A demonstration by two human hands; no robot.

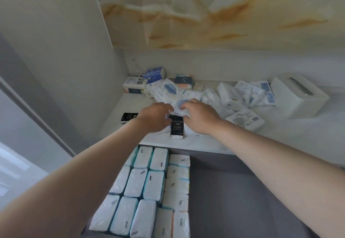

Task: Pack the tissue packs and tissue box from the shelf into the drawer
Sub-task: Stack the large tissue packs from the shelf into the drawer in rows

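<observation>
Several white and blue tissue packs (pixel 242 95) lie heaped on the white shelf (pixel 291 135). A white tissue box (pixel 296 95) stands at the right of the shelf. My left hand (pixel 155 118) and my right hand (pixel 199 117) both reach into the heap, fingers curled around a white pack with a blue oval (pixel 179 105). A black pocket pack (pixel 177 126) lies between my wrists, and a second black pack (pixel 128 117) lies to the left. Below the shelf, the open grey drawer (pixel 233 200) holds rows of upright white packs (pixel 149 185) on its left side.
A grey side wall (pixel 65 60) closes the shelf on the left. A marbled panel (pixel 205 13) rises behind it. Small boxed packs (pixel 155 73) sit in the back left corner. The drawer's right half shows its bare grey bottom.
</observation>
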